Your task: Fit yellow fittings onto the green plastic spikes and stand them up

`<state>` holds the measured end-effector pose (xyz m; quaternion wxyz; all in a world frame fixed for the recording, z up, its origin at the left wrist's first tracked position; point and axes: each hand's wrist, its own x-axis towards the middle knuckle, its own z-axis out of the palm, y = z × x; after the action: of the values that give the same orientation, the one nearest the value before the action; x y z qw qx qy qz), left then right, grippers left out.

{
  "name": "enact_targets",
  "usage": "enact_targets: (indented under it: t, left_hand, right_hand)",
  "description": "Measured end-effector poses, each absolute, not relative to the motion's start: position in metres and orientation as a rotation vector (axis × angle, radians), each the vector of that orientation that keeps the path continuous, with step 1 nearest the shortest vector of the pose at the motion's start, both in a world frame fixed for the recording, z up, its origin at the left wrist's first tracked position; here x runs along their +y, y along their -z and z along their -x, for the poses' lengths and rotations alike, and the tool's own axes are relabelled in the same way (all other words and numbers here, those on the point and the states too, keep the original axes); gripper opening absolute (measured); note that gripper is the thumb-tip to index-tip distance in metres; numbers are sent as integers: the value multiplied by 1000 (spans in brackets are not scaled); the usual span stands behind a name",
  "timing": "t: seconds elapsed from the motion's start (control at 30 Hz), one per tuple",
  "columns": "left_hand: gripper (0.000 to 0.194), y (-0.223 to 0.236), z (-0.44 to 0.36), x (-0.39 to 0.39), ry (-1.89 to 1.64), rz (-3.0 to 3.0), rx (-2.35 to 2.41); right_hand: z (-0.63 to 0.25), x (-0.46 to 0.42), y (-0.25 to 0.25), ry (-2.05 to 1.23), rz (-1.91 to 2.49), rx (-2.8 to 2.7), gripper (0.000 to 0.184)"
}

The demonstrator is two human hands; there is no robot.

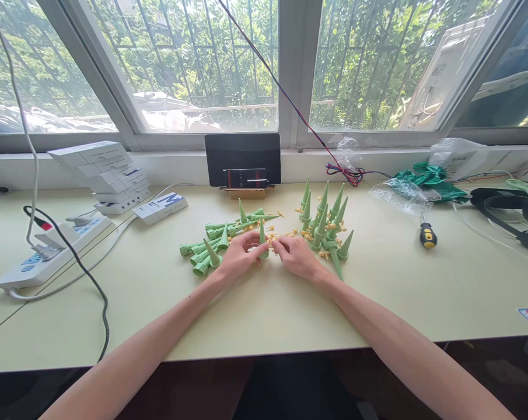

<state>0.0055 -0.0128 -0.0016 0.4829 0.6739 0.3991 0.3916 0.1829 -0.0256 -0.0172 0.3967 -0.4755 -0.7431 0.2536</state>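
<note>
My left hand [242, 254] is closed around a green watering spike [262, 231], which stands point up. Close beside it, the fingers of my right hand [296, 255] pinch a small yellow valve [271, 241] at the side of the spike; whether the valve sits in the spike cannot be made out. Left of my hands lie several green spikes and tubes [200, 256] without visible valves. A cluster of green spikes with yellow valves [320, 224] stands to the right, one lying with its tip toward me. Loose yellow valves [285, 233] are scattered behind my fingers.
A phone [246, 178] leans on a dark tablet [241, 151] at the back. White boxes [115, 175] and a power strip [53, 251] with cables are on the left. On the right are a screwdriver [427, 233], plastic wrapping [404, 189] and a black headset [509, 210].
</note>
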Motion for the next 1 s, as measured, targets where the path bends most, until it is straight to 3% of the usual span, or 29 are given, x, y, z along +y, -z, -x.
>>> enact_targets:
  t: [0.3,0.6,1.0]
  left_hand:
    - [40,2,-4,-12,-933,-1640,979]
    - [42,2,-4,-12,-953,-1622,997]
    - [40,3,-4,-12,-947,-1633,968]
  right_hand:
    - [-184,-25,19,-637,1205,-1854,44]
    - [-184,-29,16,-702,1151,-1850,22]
    - [-183,-26,19,-670,1170,-1881,28]
